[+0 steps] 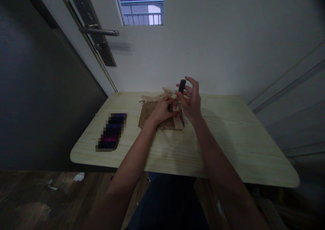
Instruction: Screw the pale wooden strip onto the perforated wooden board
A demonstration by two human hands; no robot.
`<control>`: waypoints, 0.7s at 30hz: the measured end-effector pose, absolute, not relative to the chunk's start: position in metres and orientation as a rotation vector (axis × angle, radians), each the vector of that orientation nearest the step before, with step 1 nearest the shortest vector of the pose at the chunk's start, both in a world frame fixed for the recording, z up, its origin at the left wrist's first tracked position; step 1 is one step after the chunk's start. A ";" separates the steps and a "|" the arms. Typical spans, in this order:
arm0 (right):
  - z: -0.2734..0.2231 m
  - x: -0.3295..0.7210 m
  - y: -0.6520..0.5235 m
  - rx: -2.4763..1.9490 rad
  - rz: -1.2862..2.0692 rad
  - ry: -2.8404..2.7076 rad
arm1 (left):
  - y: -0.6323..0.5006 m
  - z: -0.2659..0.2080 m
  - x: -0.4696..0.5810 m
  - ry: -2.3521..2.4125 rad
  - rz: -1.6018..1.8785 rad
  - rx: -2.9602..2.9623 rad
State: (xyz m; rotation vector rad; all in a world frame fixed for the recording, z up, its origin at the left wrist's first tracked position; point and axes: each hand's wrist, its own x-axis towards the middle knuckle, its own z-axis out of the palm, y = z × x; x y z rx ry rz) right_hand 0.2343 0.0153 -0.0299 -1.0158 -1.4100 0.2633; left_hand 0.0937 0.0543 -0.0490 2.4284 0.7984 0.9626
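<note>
Brown board (166, 124), setting: white door (215, 37) at twelve o'clock, pale table (233, 132) in front of it; the board lies near the table's twelve o'clock edge.
Board's lie: flat, long axis from nine to three o'clock, small holes showing near its nine o'clock end.
Dark slab (111, 132): on the table, well apart from the board, between eight and nine o'clock of it.
Left hand (161, 112): over the board's middle, forearm coming from seven o'clock, thumb across the wooden strip (178, 122); whether it pinches the strip or merely lies over it, I cannot tell in this dim light.
Right hand (191, 101): raised at two o'clock of the board, thumb and fingers closed around the handle of the black-handled tool (182, 86).
Pale scraps (153, 98): along the board's twelve o'clock edge.
Strip's lie: near the board's three o'clock end, long axis roughly twelve to six; seven o'clock from the right grip, the left hand nearer.
Tool's tilt: handle towards one o'clock, thin shaft slanting down towards seven, at the strip's far end.
</note>
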 end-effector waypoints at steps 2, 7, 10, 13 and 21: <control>-0.030 0.234 0.015 -1.006 0.275 -1.396 | 0.054 -0.049 0.094 0.796 0.960 2.425; -0.030 0.237 0.014 -1.016 0.283 -1.401 | 0.054 -0.049 0.094 0.818 0.940 2.413; -0.029 0.238 0.014 -1.023 0.256 -1.394 | 0.054 -0.048 0.094 0.828 0.938 2.416; -0.027 0.238 0.015 -1.018 0.196 -1.341 | 0.054 -0.048 0.094 0.828 0.947 2.415; -0.029 0.243 0.019 -1.007 0.141 -1.238 | 0.053 -0.048 0.092 0.819 0.944 2.418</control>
